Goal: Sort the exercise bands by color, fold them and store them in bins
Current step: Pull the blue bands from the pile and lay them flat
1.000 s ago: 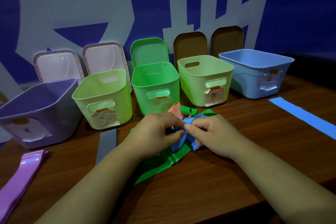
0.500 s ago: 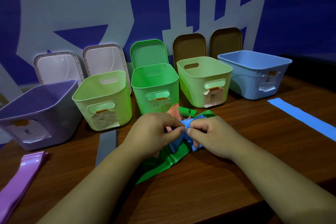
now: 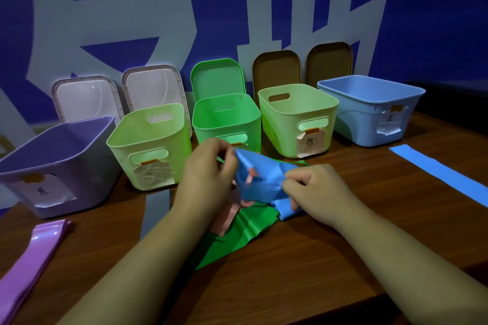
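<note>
**Two hands pull a crumpled blue band from a tangle on a wooden table**

The left hand (image 3: 208, 174) pinches the blue band (image 3: 261, 179) at its top corner, thumb and fingertips pressed together. The right hand (image 3: 314, 190), fingers curled tight, grips its lower edge at 4 o'clock. The band hangs between them, just above a green band (image 3: 237, 235) and a pink band (image 3: 227, 219) lying on the table (image 3: 317, 258). A flat blue strip (image 3: 443, 177) lies at 3 o'clock and a purple band (image 3: 29, 258) at 8 o'clock. Five open bins run from 9 to 2 o'clock: purple bin (image 3: 52, 155), left lime bin (image 3: 150, 145), green bin (image 3: 224, 121), right lime bin (image 3: 295, 116), blue bin (image 3: 369, 108). Each visible paper label carries one handwritten character, too faint to read with certainty.
</note>
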Demonstrator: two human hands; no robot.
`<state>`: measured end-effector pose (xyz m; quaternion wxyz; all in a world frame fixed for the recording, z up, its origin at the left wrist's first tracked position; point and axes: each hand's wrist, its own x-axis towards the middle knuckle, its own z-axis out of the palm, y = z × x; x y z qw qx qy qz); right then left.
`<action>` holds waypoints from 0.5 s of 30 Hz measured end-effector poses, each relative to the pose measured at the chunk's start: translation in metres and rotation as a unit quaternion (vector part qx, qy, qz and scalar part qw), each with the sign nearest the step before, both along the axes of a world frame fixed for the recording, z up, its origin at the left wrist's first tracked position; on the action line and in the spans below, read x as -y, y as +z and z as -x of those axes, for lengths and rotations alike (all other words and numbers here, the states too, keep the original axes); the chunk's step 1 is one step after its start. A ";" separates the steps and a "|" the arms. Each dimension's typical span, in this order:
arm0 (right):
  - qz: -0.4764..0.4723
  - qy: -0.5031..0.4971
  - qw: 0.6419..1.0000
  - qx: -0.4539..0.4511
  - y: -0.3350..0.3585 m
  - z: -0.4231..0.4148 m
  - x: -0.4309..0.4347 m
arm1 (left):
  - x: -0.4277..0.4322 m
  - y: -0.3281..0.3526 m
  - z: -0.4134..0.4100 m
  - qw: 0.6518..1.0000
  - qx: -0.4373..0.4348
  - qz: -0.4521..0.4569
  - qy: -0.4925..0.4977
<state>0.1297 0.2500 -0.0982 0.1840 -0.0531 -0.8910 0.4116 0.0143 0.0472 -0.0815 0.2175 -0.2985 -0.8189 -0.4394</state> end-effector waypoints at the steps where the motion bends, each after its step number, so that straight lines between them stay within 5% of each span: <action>1: 0.001 -0.013 1.000 -0.008 -0.001 0.001 -0.002 | 0.002 0.003 0.002 0.999 0.010 -0.040 0.015; 9: -0.014 -0.028 0.999 -0.012 -0.007 0.004 -0.006 | 0.004 0.015 -0.008 0.984 0.052 -0.162 0.060; 15: -0.027 0.045 0.994 -0.093 -0.015 0.006 -0.007 | 0.004 0.020 -0.015 0.992 0.064 -0.107 0.013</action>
